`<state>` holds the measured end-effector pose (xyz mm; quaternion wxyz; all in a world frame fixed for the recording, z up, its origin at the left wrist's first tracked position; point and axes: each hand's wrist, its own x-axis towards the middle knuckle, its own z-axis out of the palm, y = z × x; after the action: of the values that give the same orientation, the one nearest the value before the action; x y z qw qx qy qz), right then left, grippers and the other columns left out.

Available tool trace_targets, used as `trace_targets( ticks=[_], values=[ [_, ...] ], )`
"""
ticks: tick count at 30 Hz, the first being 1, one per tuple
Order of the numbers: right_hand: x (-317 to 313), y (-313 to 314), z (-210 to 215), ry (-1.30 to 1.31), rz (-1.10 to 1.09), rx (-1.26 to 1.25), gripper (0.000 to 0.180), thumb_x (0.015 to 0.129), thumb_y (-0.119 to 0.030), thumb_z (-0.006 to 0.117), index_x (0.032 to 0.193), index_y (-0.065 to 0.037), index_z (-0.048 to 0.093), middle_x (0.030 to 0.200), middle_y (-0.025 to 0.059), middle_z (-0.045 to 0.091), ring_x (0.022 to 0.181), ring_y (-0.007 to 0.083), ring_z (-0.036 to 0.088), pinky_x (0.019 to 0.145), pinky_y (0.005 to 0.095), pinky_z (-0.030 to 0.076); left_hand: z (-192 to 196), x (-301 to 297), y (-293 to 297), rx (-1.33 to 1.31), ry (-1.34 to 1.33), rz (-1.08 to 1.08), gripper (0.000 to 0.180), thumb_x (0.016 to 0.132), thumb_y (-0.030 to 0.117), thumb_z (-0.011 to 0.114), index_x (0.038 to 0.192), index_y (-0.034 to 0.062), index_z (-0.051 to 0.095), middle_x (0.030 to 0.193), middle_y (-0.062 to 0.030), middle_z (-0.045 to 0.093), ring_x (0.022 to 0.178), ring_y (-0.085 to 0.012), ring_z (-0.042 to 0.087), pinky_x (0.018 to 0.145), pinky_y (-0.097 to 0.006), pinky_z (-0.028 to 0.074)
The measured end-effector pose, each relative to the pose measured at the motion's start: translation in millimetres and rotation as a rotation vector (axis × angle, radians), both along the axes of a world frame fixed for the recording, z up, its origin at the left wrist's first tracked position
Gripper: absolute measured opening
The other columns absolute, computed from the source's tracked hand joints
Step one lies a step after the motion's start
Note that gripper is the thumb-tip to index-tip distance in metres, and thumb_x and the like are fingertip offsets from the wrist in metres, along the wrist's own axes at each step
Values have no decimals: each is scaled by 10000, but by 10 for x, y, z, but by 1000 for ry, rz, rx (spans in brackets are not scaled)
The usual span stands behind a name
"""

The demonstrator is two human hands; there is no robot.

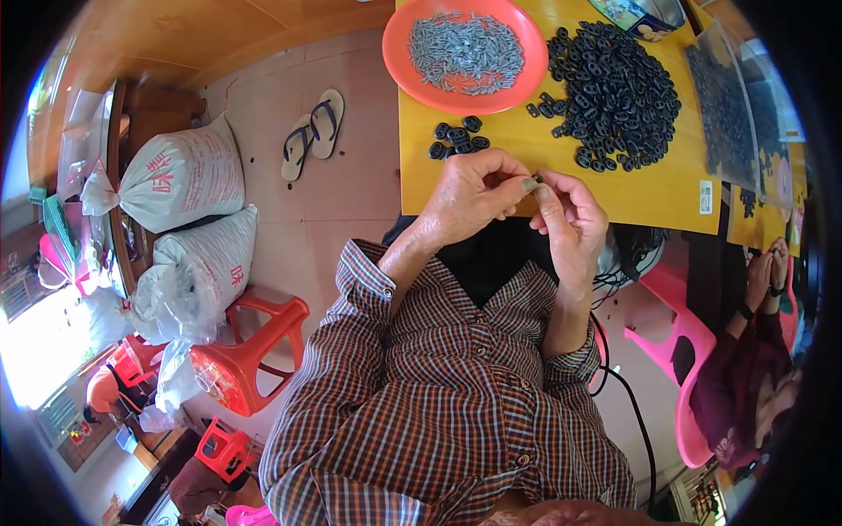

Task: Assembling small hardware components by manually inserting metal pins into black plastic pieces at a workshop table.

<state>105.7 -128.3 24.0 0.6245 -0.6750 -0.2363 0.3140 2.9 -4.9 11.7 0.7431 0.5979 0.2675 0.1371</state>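
My left hand (471, 195) and my right hand (572, 223) meet just in front of the table's near edge. Both are closed in a pinch, thumbs and fingertips together, on a small dark piece (537, 178). The fingers cover most of it, so its exact shape cannot be made out. Beyond my left hand lies a small group of black oval plastic pieces (456, 135). A large heap of similar black two-holed pieces (618, 96) spreads to the right. At the back left, a round red-orange tray (399, 66) holds many small grey metal pins or screws.
The yellow table (517, 140) carries a tin (645, 19) at the back and a clear plastic divider (724, 105) on the right. Beyond it a person (745, 351) sits with hands at the table. White sacks (184, 175), a red stool (254, 351) and flip-flops (313, 136) are to the left.
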Motion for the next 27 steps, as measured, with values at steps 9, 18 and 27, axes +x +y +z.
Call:
trace_targets(
  ticks=[9,18,27],
  values=[
    [29,6,-32,81,50,-17,149,917,-122,607,968,17,619,732,4,601,542,50,519,491,169,385,-23,8,17,88,9,4,149,894,129,642,915,-16,623,722,0,605,594,-27,554,508,-183,483],
    [54,58,-29,111,68,-44,141,918,-135,607,932,5,608,710,-5,581,541,44,504,497,169,369,-7,-2,73,249,-18,28,126,862,91,662,915,-20,633,730,-4,598,610,-43,559,546,-205,489],
    [94,107,-53,45,14,-88,139,916,-137,608,904,1,598,711,13,586,540,45,500,492,177,368,90,-69,434,864,19,441,86,814,3,673,896,-16,657,824,-81,630,635,-92,585,547,-222,469]
  ],
)
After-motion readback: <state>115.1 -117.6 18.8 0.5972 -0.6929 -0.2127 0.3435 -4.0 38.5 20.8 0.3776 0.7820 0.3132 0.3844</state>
